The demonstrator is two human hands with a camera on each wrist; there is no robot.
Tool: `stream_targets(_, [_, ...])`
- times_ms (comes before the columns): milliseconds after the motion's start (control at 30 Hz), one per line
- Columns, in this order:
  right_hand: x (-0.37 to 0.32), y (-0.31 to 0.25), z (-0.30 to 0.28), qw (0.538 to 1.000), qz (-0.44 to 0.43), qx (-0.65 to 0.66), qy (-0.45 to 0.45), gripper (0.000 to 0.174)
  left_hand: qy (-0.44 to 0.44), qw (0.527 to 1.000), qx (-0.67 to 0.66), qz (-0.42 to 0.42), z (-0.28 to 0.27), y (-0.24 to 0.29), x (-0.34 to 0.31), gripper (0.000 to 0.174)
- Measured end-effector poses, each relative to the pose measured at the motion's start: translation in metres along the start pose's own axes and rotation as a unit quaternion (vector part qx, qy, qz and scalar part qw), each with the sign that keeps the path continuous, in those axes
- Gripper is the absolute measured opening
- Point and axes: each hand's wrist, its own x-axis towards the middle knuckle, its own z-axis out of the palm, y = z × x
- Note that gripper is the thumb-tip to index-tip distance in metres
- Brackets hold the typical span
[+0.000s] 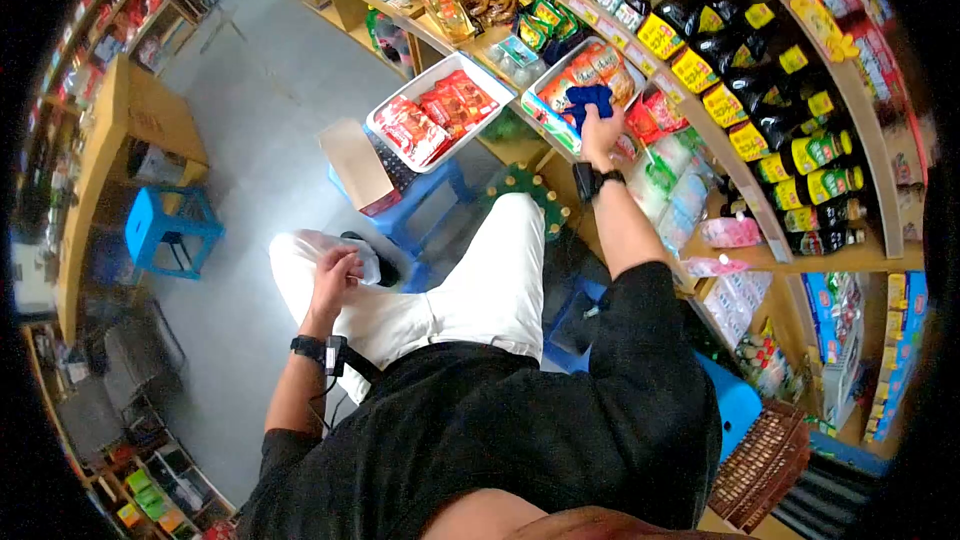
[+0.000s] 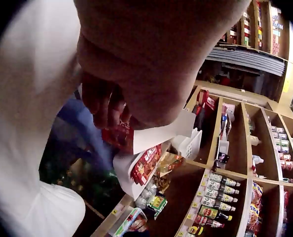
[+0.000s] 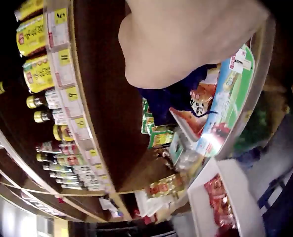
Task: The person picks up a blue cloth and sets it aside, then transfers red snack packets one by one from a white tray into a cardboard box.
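Note:
My right hand [image 1: 600, 132] grips a bunched dark blue cloth [image 1: 588, 103] over a white tray [image 1: 641, 80] on the shelf at the right. Orange packets [image 1: 598, 62] lie in that tray beside the cloth. In the right wrist view, the back of the hand [image 3: 191, 47] hides the fingers, and the cloth [image 3: 158, 103] hangs out below it against the packets [image 3: 202, 98]. My left hand [image 1: 338, 270] is over the left thigh of the white trousers, fingers loosely bent and holding nothing. The left wrist view shows its fingers [image 2: 104, 106] hanging in shadow.
A white tray of red packets [image 1: 440, 112] stands in front, beside an open cardboard box [image 1: 357, 165] over a blue stool [image 1: 425, 205]. Shelves of dark sauce bottles [image 1: 750, 80] rise at the right. Another blue stool [image 1: 172, 230] is on the floor at the left.

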Motion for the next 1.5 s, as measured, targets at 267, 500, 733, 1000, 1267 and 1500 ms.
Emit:
stream_targets(267, [-0.101,-0.058,-0.005,0.935,0.171,0.208,-0.230,0.040,-0.191,0.980,0.023,0.045,0.053,0.007,0.028,0.033])
stream_targets(500, [-0.229,-0.106,0.014,0.912,-0.046,0.051,-0.405,0.055,-0.290,0.946,-0.022,0.142,0.077,0.066,-0.006,0.049])
stream_targets(733, [-0.298,-0.134,0.029,0.847,-0.039,0.019,-0.530,0.075,-0.259,0.934,-0.069,0.236,0.069,0.036,-0.004,0.035])
stream_targets(1000, [-0.277,-0.143,0.027,0.866,-0.006,-0.108,-0.489,0.029,-0.229,0.947,-0.059,0.219,0.040,0.033,-0.007,0.042])
stream_targets(1267, [-0.267,-0.186,0.028,0.816,-0.170,-0.168,-0.526,0.027,-0.247,0.887,0.089,0.380,0.028,0.048,-0.021,0.073])
stream_targets(1500, [-0.253,-0.200,0.023,0.798,-0.358,-0.244,-0.420,0.022,-0.185,0.902,0.235,0.311,0.039,0.060,-0.022,0.029])
